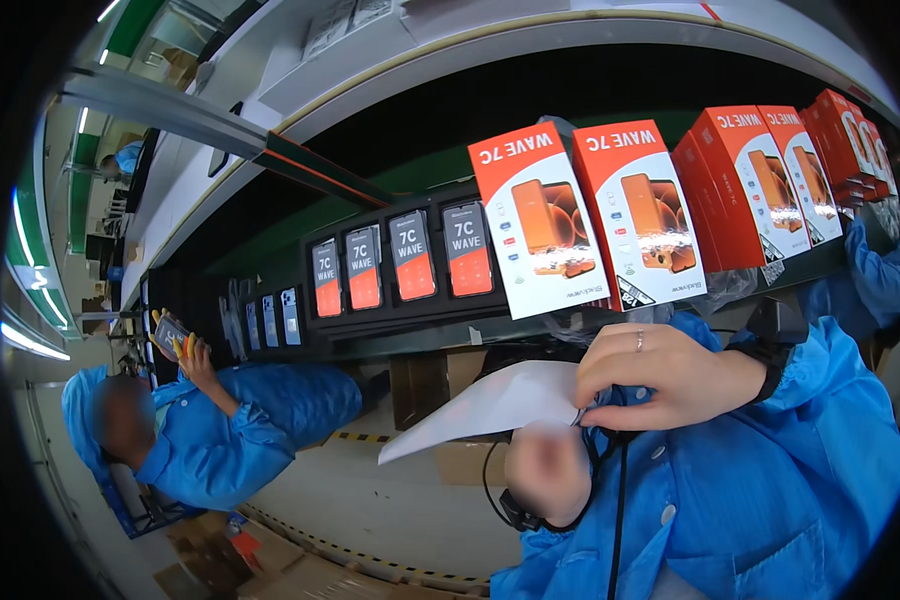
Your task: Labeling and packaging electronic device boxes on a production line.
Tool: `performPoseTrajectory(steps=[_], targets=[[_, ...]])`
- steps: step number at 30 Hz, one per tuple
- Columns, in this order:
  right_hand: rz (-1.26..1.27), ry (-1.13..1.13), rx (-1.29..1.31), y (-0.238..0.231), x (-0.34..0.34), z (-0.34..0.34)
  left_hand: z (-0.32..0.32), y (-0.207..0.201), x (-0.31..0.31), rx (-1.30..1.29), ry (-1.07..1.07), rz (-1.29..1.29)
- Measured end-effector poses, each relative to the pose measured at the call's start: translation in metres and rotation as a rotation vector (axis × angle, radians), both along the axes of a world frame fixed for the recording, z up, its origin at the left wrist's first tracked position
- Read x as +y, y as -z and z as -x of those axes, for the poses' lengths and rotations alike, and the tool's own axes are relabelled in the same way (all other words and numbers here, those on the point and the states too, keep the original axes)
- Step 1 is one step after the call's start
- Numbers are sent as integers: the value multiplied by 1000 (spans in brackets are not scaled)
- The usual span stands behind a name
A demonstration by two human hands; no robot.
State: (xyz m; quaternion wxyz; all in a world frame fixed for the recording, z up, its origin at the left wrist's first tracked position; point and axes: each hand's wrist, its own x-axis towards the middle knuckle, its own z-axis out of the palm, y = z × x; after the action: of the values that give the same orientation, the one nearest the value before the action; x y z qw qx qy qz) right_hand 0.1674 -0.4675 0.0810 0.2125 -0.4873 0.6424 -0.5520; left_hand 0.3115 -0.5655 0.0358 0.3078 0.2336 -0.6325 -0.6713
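My right hand (670, 375), with a ring on one finger and a black strap at the wrist, comes in from the right. Its thumb and fingers pinch the corner of a thin white sheet (490, 405), which curves away to a point on the left. Below the sheet's right end is my left hand (548, 465), blurred, its fingers not readable; whether it grips the sheet is unclear. A black device (517, 512) is strapped at that wrist. Just beyond my hands stand two orange-and-white phone boxes (542, 220) (638, 215), showing pictures of orange phones.
Left of the boxes, a black tray (370, 315) holds several phones (413, 255) with grey-and-orange faces. More phone boxes (750, 180) line up at the right. A co-worker in blue (220, 430) handles a phone at the left; another person's sleeve (882, 270) shows at far right.
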Motion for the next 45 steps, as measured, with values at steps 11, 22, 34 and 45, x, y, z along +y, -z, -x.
performPoseTrajectory(steps=[11,22,34,45], targets=[[-55,-28,-21,-1,-17,5,1,-2,-15,-86,51,62],[-190,-105,-104,-9,-36,25,10,14,-35,-419,-107,745],[-586,102,-87,5,-61,64,11,22,-53,-340,-306,288],[-445,127,104,16,-58,60,16,23,-55,-340,-295,274]])
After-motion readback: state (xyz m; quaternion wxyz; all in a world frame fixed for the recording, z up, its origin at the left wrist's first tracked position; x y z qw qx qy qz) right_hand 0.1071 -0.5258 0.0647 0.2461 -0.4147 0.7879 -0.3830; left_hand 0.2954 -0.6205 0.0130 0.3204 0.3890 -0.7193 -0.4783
